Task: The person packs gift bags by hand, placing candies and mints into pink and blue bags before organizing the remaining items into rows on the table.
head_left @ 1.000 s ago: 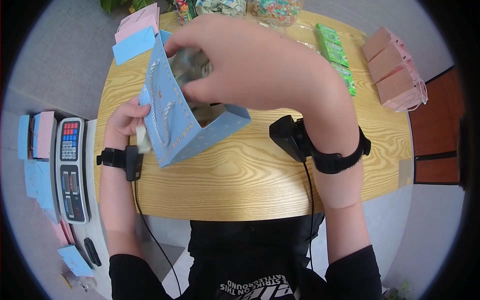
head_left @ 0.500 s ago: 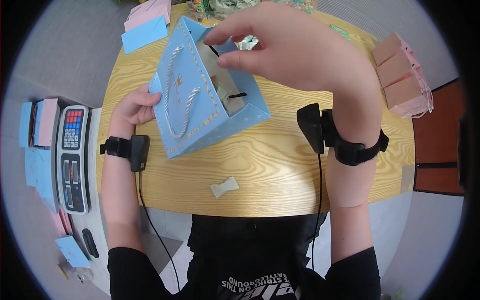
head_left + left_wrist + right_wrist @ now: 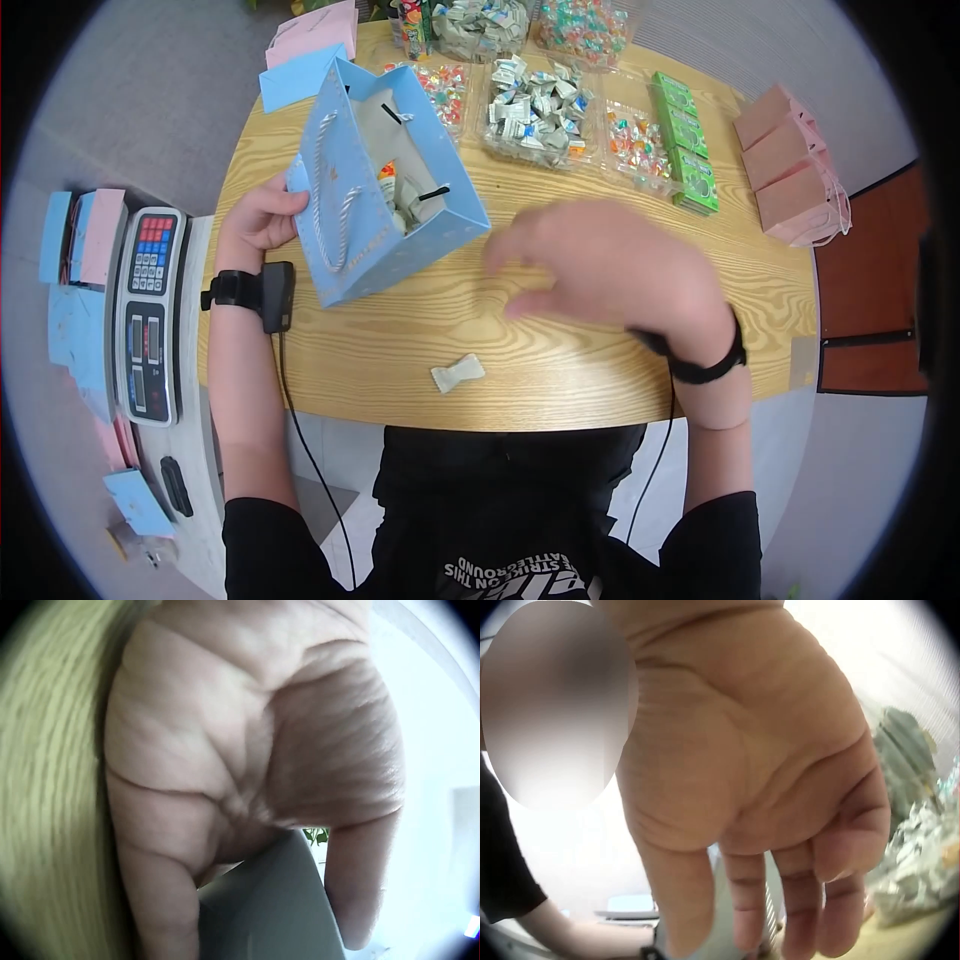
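The left hand (image 3: 262,215) holds the side of a light blue paper bag (image 3: 345,215), its thumb on the near face; in the left wrist view the bag (image 3: 262,907) sits between thumb and fingers. The bag tilts with its mouth toward the right, and wrapped pieces (image 3: 400,198) show inside. The right hand (image 3: 610,265), blurred, is above the table right of the bag, holding nothing; in the right wrist view its fingers hang loosely apart. One pale wrapped piece (image 3: 458,373) lies near the table's front edge.
Clear trays of wrapped sweets (image 3: 540,110) and green boxes (image 3: 685,140) stand at the back. Pink bags (image 3: 790,165) are at the right, flat pink and blue bags (image 3: 305,75) at the back left. Beside the table is a scale (image 3: 148,320).
The right hand has come out from over the bag's mouth and moved right and toward the body. The pale piece, earlier by the left hand, dropped to the table's front.
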Demonstrator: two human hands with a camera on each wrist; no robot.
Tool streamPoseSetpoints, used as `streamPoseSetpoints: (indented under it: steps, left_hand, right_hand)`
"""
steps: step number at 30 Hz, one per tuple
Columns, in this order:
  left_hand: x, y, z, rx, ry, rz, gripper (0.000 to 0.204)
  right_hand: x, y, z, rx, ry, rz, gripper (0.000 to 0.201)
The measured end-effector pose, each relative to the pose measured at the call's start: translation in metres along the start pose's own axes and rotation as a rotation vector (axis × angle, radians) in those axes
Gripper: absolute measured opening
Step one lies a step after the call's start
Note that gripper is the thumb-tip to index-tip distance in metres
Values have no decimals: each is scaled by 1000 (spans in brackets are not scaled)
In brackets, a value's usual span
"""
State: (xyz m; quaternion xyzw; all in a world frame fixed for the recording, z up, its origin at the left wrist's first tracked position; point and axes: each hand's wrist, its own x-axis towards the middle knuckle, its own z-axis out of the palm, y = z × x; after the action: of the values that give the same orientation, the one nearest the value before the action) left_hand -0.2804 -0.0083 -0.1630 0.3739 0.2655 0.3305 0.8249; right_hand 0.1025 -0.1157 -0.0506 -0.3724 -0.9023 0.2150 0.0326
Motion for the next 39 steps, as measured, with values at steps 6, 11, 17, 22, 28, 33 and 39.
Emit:
streamPoseSetpoints:
  steps: [6,11,17,22,28,33,39]
  left_hand:
    - [-1,5,-4,-3,-43,-50,67]
    - [-1,4,-1,11,-3,-35,69]
    - [1,4,-1,14,27,-33,71]
    - [2,5,3,18,18,-61,74]
    - [3,5,7,58,10,-38,68]
    - [5,5,2,71,-1,-59,66]
    - [7,3,8,88,19,-49,65]
  right_hand:
    - [13,-26,40,144,-247,-202,38]
    - [25,-11,59,-9,-131,-206,23]
    - [26,14,32,-215,29,91,16]
    - [27,6,27,-155,57,196,16]
    - [31,31,37,-42,27,104,18]
    - [25,47,-15,6,274,81,13]
    - [87,95,-19,-240,570,318,23]
